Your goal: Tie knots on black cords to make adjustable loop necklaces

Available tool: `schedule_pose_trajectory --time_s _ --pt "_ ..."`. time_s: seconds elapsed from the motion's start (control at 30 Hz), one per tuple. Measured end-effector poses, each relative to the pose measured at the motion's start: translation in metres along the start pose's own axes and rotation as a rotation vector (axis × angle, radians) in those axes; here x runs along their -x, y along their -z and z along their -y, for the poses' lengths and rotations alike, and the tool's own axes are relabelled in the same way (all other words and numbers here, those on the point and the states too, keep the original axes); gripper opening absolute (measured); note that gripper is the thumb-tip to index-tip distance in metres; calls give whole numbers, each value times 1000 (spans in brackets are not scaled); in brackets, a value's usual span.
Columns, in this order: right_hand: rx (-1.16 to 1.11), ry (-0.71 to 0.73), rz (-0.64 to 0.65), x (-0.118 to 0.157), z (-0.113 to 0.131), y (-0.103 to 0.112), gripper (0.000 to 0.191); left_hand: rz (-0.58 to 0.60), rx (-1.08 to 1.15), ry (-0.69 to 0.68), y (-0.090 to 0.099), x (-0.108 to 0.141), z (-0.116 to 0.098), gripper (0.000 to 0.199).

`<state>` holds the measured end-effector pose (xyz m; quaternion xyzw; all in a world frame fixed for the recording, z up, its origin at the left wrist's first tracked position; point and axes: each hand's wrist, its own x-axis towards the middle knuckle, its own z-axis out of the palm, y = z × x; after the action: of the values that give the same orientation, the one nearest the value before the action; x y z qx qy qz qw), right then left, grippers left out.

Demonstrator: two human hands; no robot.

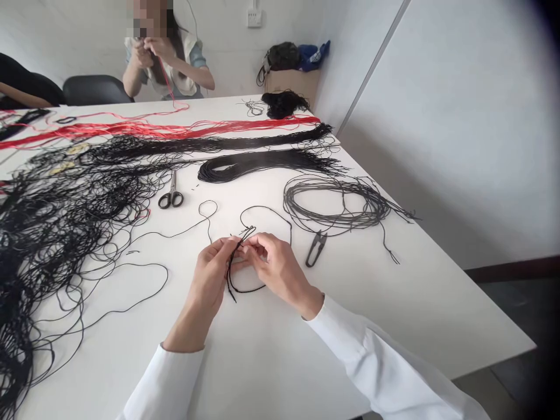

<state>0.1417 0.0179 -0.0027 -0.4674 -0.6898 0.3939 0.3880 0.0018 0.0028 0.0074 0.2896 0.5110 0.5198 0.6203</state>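
Note:
Both of my hands meet over the white table, pinching a looped black cord [245,290]. Between thumb and fingers, my left hand [213,273] grips the doubled strands, whose short knotted ends hang below it. My right hand [280,269] is closed on the same cord close to the left fingertips; the exact pinch point is partly hidden by the fingers. One loop of the cord curves up beyond the hands, another below them. To the right of my right hand lie black thread snips [315,248]. Black-handled scissors [171,196] rest farther off to the left.
A tangled heap of black cord [65,233] covers the table's left side. Beyond my hands lie a coil of black cord [336,204], a black bundle [262,163] and red cords [175,129]. Across the table [371,344] a person [175,64] holds red cord. A wall stands right.

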Motion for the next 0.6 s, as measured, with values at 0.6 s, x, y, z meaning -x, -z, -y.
schedule_pose_trajectory --time_s 0.6 --pt "-268 -245 -48 -8 -1 11 28 17 -51 -20 -5 1 4 25"
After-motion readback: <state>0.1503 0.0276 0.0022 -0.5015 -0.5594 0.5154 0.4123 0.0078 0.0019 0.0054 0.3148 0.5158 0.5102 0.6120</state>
